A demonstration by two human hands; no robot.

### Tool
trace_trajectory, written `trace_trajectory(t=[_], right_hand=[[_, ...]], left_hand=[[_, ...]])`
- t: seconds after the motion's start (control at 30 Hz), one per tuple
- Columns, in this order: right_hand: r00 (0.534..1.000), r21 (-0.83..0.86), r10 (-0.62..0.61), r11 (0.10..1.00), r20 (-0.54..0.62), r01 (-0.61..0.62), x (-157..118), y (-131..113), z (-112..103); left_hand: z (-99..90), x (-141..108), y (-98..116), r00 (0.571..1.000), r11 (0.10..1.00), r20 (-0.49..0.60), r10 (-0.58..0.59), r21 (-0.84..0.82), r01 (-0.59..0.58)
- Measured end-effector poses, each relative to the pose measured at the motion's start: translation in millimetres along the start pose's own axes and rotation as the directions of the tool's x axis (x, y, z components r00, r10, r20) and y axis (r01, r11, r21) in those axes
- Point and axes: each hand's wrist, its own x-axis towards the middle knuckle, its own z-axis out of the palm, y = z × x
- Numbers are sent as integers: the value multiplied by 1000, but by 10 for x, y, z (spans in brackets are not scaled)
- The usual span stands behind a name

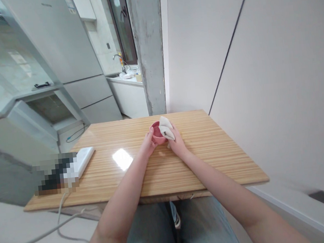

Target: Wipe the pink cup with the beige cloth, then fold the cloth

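Near the far edge of the wooden table [104,180], a small pink bowl [158,138] is tilted so that part of its inside shows. My left hand [148,142] grips the bowl's left side, thumb at the rim. A pale folded cloth [166,128] is in my right hand [177,140], with its fingers closed round it. The cloth lies against the bowl's right rim and hides part of it. The fingers behind the cloth are mostly out of sight.
On the table's left lies a white device [85,157] beside a blurred-out dark area. A white cable [60,211] hangs over the front-left edge. A pale wall panel [262,89] rises at the right; a sink counter [129,80] stands behind.
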Motion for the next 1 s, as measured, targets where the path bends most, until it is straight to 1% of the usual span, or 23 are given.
trace_trajectory(t=[0.07,0.1,0.17,0.23,0.27,0.33,0.4,0.43,0.47,0.5,0.53,0.63,0.67,0.7,0.77,0.83,0.9,0.93,1.0], right_hand=[[999,40,4,999,-53,-2,10,14,-51],[999,62,0,998,-54,3,22,26,-82],[1000,91,-13,996,-14,15,47,49,-133],[999,92,-26,995,22,24,62,62,-148],[999,85,-29,996,25,27,62,61,-137],[999,77,-33,997,25,31,44,47,-86],[999,84,-24,996,31,22,11,23,-18],[999,92,-14,996,32,11,-7,11,12],[1000,102,0,995,22,-2,-21,0,33],[1000,110,15,994,0,-15,-31,-7,42],[999,118,30,993,-34,-26,-36,-11,37],[989,148,61,988,-135,-41,-14,-1,-46],[990,154,53,988,-132,-33,0,6,-84],[994,157,35,988,-108,-18,15,12,-117],[999,157,-15,987,-34,20,37,13,-153],[999,147,-39,989,22,36,39,-3,-136],[999,132,-29,991,46,22,19,-35,-74],[998,123,-23,992,60,16,5,-53,-37],[997,110,-22,994,76,14,-23,-88,22]], left_hand=[[-33,-18,-3,989,991,68,-135,23,133],[-48,-26,-8,979,983,91,-185,23,183],[-63,-35,-26,970,976,111,-218,12,218],[-51,-31,-42,975,980,116,-190,-32,195],[-36,-24,-47,981,984,122,-154,-67,163],[1,-5,-45,992,987,117,-48,-146,65],[34,10,-33,994,978,97,56,-205,-35],[44,12,-26,993,975,92,78,-215,-57],[49,10,-20,993,975,94,77,-214,-55],[47,4,-17,993,979,108,44,-200,-21],[41,-5,-15,992,984,129,-17,-175,40],[4,-37,-28,958,964,168,-232,-90,250],[-9,-45,-36,947,954,173,-272,-79,288],[-18,-49,-45,941,950,180,-286,-79,303],[-21,-43,-64,948,954,187,-258,-103,281],[-4,-20,-73,966,965,177,-187,-150,214],[26,8,-67,988,968,141,-55,-233,88],[42,19,-58,992,962,123,20,-274,15],[60,22,-29,985,941,106,139,-323,-98]])
